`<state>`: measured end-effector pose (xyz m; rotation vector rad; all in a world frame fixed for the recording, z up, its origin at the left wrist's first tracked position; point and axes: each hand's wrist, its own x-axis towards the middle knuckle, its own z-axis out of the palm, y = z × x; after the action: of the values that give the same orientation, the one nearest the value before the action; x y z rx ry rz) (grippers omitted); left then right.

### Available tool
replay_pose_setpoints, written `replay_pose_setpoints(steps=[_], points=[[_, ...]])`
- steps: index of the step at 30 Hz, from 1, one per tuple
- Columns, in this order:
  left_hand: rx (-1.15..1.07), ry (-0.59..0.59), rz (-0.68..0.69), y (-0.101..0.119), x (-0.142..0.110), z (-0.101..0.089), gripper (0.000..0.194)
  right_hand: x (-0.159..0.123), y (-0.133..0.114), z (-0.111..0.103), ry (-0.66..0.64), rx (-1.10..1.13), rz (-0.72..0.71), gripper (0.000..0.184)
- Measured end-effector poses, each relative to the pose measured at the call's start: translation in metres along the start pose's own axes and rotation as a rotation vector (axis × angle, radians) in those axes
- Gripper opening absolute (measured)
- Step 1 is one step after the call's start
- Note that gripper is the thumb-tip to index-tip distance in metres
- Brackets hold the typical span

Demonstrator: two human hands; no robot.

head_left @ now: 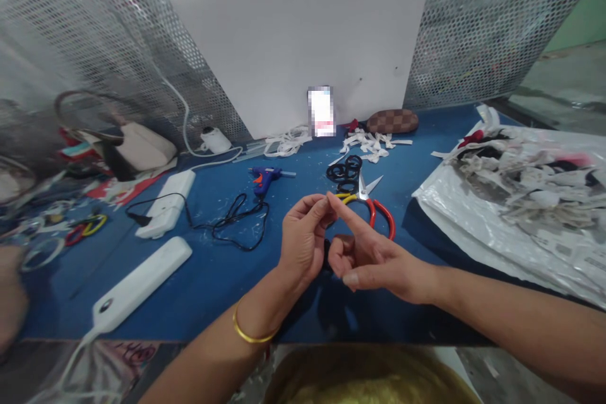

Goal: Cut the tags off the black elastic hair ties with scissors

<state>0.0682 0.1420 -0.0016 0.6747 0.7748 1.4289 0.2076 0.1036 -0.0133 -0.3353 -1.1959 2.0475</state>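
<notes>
My left hand (305, 237) is closed, thumb and fingertips pinched together over the table. A small dark piece (326, 255) shows between my hands, mostly hidden; its kind cannot be made out. My right hand (379, 262) meets the left fingertips with its outstretched index finger. Its thumb stands apart and the other fingers are loosely curled. Just beyond my hands lie scissors (363, 194) with red and yellow handles, their blades spread. Several black fabric rings, like hair ties (348, 169), are piled beside the blades.
A blue glue gun (265, 180) with a black cord lies left, near white power strips (146, 281). White ribbon scraps (374, 144), a checkered case (392, 121) and a propped phone (322, 110) stand at the back. Right is a white plastic bag (440, 202) under fabric pieces.
</notes>
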Motion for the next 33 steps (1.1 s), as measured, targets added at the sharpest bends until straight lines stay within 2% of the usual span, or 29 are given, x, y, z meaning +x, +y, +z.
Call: replay_pose_setpoints(steps=[4,9,12,16,21,24,29,33], points=[[0.025,0.006,0.038,0.0017,-0.0002,-0.0008,0.014,0.0008,0.0011,-0.0011,-0.022,-0.041,-0.006,0.102],[-0.013,-0.057,0.024,0.0023,-0.0005,-0.0006,0.013,-0.0002,-0.0033,-0.0015,0.014,-0.019,-0.003,0.095],[-0.057,-0.068,-0.073,0.0030,-0.0018,0.0009,0.018,-0.0007,-0.0030,-0.0022,0.018,-0.011,0.010,0.093],[-0.100,-0.019,-0.237,0.0048,-0.0039,0.0033,0.023,-0.0012,-0.0008,-0.0023,-0.009,-0.006,0.029,0.094],[-0.182,0.027,-0.320,0.0064,-0.0043,0.0046,0.024,-0.0012,-0.0008,-0.0005,-0.034,0.015,0.042,0.091],[-0.214,-0.008,-0.339,0.0070,-0.0042,0.0044,0.025,-0.0007,-0.0003,-0.0002,-0.041,-0.003,0.043,0.090],[-0.186,-0.149,-0.292,0.0067,-0.0041,0.0023,0.024,-0.0006,0.0026,0.0002,-0.053,-0.033,0.018,0.096],[-0.132,-0.152,-0.294,0.0066,-0.0050,0.0010,0.024,-0.0013,0.0032,-0.0003,-0.038,-0.044,0.009,0.094]])
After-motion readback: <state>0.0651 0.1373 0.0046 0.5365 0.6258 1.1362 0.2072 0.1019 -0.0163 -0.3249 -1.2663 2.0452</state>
